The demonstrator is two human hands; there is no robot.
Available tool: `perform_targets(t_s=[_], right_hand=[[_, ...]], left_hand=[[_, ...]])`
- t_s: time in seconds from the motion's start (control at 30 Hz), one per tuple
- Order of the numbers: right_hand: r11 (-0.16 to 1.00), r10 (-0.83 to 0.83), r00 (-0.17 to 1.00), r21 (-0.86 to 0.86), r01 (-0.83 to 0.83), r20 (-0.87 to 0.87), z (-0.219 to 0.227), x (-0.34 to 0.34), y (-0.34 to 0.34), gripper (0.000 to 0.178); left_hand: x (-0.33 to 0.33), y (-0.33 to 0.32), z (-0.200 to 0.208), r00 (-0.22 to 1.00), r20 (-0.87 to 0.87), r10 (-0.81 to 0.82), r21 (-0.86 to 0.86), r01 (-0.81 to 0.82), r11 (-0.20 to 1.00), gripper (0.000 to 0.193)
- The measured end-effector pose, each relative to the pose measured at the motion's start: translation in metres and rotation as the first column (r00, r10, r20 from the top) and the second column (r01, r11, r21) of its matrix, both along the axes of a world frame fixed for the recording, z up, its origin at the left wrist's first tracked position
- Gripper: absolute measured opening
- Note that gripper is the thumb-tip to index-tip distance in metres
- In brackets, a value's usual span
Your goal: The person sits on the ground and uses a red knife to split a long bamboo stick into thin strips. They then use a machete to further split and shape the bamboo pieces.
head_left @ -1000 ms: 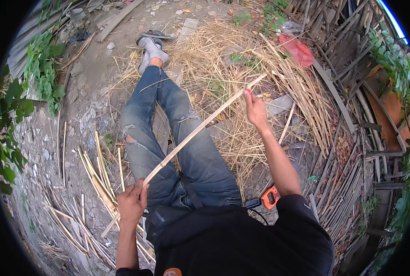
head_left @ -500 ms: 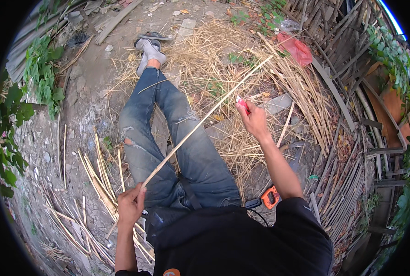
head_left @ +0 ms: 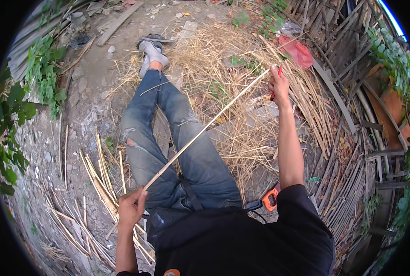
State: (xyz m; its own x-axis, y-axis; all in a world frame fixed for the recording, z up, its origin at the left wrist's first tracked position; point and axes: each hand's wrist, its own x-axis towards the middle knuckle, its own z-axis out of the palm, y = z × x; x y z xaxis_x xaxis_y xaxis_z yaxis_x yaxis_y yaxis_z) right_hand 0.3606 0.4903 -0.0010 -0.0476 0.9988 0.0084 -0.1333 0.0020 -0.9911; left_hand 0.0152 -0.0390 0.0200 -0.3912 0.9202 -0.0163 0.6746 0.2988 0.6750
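Observation:
A long pale split stick point(head_left: 206, 127), probably bamboo, slants across my thighs from lower left to upper right. Its near end is pinched in my left hand point(head_left: 130, 206), thumb along the top. My right hand point(head_left: 279, 86) is at the far end, closed around a small red-handled knife point(head_left: 273, 97); its thumb meets the stick's tip. The fingers mostly cover the knife, so its blade cannot be made out clearly. My legs in torn jeans point(head_left: 143, 122) stretch out in front of me, ankles crossed.
Shavings point(head_left: 205, 50) cover the ground beyond my legs. Piled split sticks point(head_left: 313, 108) lie at right, near a red plastic bag point(head_left: 297, 50). An orange-handled tool point(head_left: 270, 200) rests by my right hip. More strips point(head_left: 99, 179) lie on my left. A wooden fence point(head_left: 338, 41) borders the right.
My right hand has moved away from me and rightward with the red knife, up to the stick's far end. My left hand keeps its hold, barely moved.

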Motion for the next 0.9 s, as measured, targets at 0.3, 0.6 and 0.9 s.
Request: perform_targets(t_s=[0.3,0.6,0.9], right_hand=[[0.952,-0.288,0.905,0.006,0.305,-0.313,-0.007,0.045,0.043,0.032],[0.970,0.161,0.987,-0.184,-0.161,-0.016,0.014,-0.036,-0.096,0.058],[0.649,0.393,0.368,0.029,-0.760,0.842,0.030,-0.117,-0.273,0.051]], left_hand=[[-0.012,-0.014,-0.010,0.998,-0.024,0.062,0.027,-0.061,0.998,0.022],[0.013,0.014,-0.004,0.966,0.206,0.157,-0.053,-0.149,0.987,0.023],[0.050,0.063,0.011,0.934,0.319,0.160,-0.061,-0.148,0.987,0.029]])
